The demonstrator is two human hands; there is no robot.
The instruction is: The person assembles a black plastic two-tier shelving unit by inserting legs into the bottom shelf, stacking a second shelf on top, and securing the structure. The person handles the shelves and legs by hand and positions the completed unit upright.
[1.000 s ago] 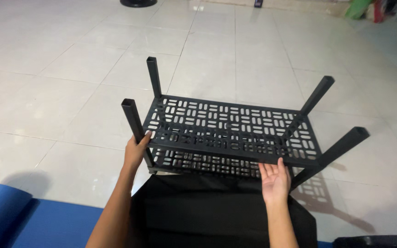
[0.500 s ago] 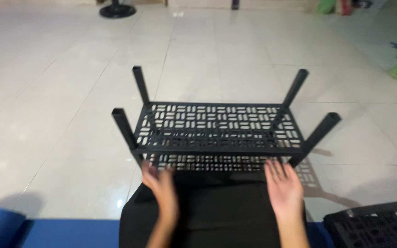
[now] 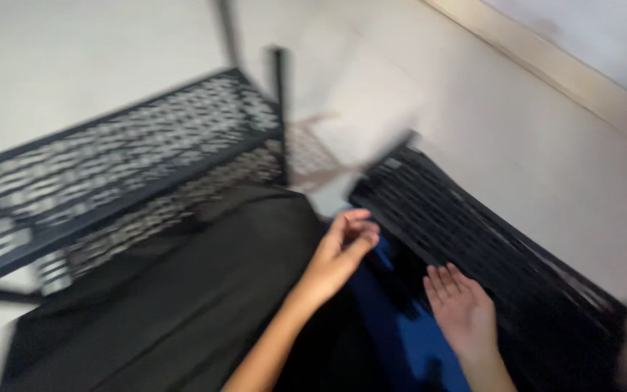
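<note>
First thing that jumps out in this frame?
The black perforated metal rack fills the left of the blurred head view, tilted, with its upright posts rising toward the top edge. At lower centre both hands reach toward a separate black perforated panel lying on the floor at right: the left hand with fingers curled just short of it, the right hand open, palm up, beside its edge over a blue mat.
</note>
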